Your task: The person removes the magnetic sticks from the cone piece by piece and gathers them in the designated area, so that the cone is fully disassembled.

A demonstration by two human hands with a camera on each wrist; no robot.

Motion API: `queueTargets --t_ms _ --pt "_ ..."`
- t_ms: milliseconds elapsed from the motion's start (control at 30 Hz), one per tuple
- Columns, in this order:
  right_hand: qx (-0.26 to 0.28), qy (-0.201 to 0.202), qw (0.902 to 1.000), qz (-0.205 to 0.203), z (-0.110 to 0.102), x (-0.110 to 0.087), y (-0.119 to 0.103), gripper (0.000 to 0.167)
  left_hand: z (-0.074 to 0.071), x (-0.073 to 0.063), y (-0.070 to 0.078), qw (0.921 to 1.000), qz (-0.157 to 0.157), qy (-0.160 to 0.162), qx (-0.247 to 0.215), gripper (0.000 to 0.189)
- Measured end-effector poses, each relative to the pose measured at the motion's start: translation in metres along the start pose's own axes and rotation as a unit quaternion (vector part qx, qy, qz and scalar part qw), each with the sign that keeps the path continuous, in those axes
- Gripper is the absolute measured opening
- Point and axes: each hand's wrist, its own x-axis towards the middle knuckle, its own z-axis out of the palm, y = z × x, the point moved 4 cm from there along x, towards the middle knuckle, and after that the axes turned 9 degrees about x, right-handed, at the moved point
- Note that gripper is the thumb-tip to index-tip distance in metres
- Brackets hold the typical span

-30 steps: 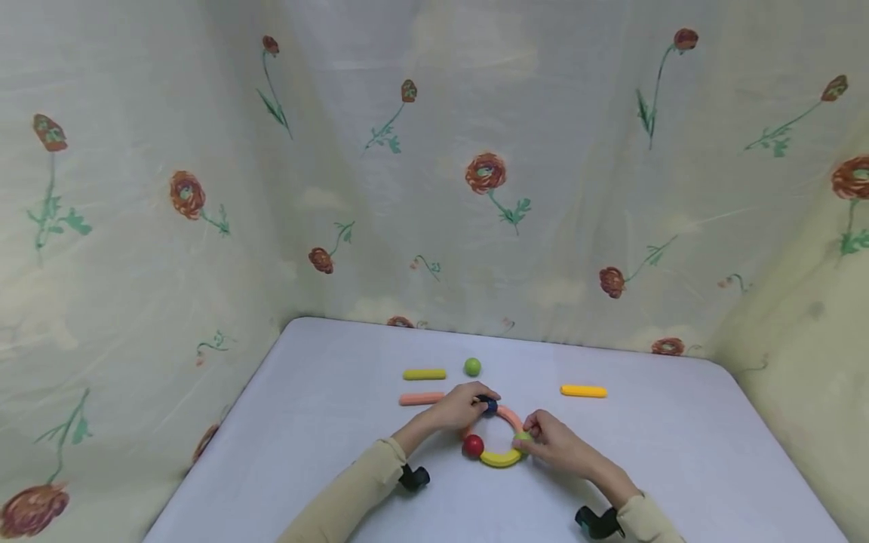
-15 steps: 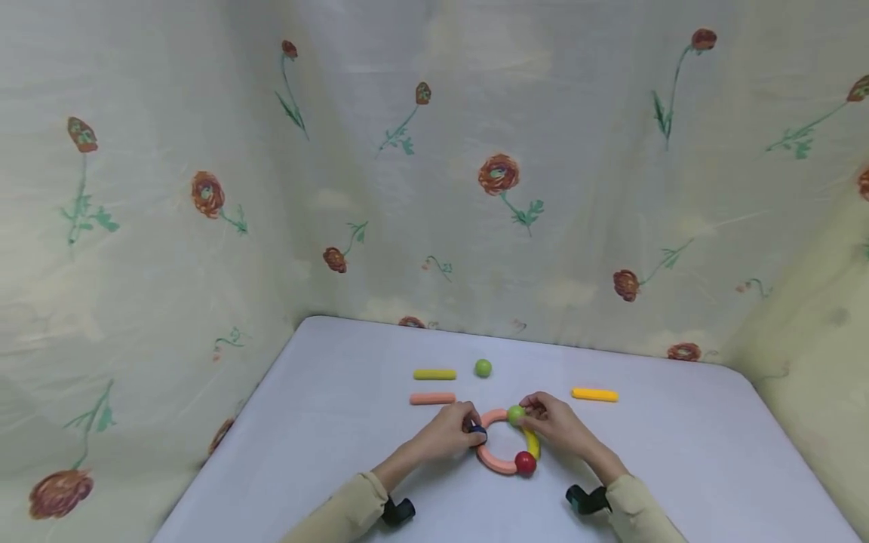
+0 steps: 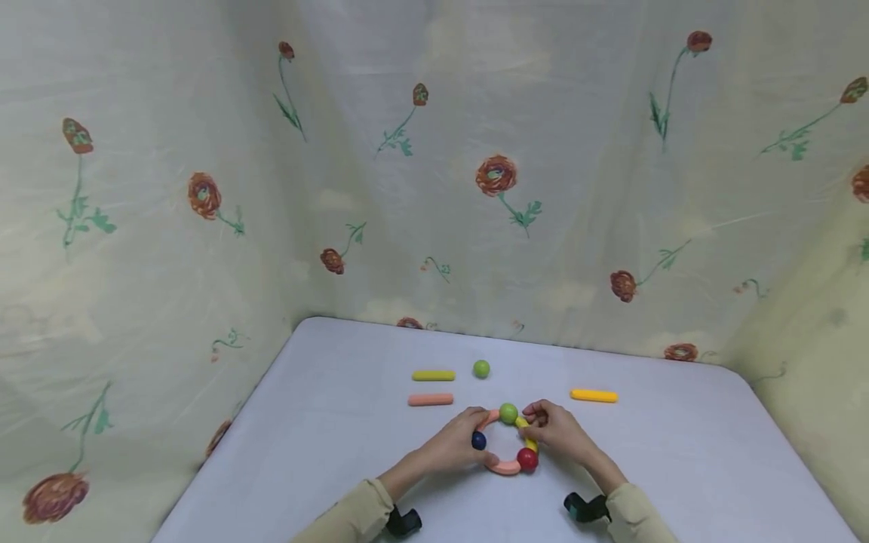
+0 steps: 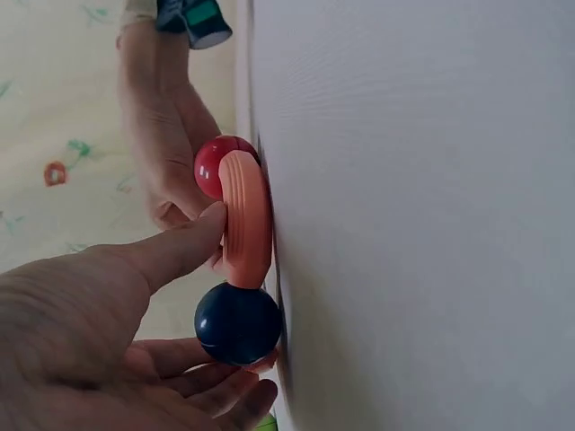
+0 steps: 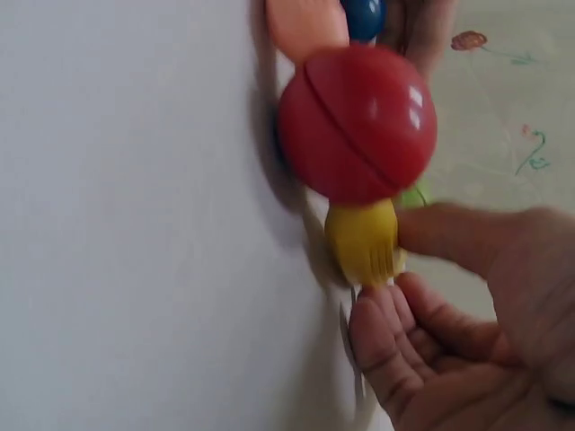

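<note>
A ring of curved rods and balls lies on the table between my hands. Its blue ball is at the left, the green ball at the far side, the red ball at the near right. My left hand grips the ring's left side. Its thumb presses the near salmon curved rod, and its fingers reach past the blue ball to the far salmon curved rod, mostly hidden. My right hand pinches the yellow curved rod between thumb and fingers, beside the red ball.
Beyond the ring lie a yellow-green straight rod, a salmon straight rod and a loose green ball. An orange-yellow straight rod lies farther right. Flowered curtains hang around the white table.
The ring has turned counterclockwise: blue ball from far side to left, green from right to far side, red from left to near right. My right hand shifted from green ball to yellow rod.
</note>
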Motion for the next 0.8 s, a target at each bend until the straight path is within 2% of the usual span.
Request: queueTargets --t_ms 200,400,600,800 --pt "-0.004 0.064 0.9979 0.01 0.003 -0.009 -0.003 0.029 0.005 0.002 0.0 0.9998 -0.016 0.012 -0.001 0.08" --pt "0.002 0.125 0.9916 0.033 0.004 -0.014 -0.006 0.028 0.007 0.001 0.002 0.9997 -0.016 0.019 0.004 0.079" --pt "0.008 0.135 0.9906 0.015 -0.002 -0.018 -0.002 0.028 0.008 0.0 0.001 0.9995 -0.026 0.019 0.009 0.079" --pt "0.004 0.139 0.9901 0.019 -0.016 -0.022 0.007 0.03 0.01 0.002 0.002 0.9992 -0.031 0.021 0.012 0.08"
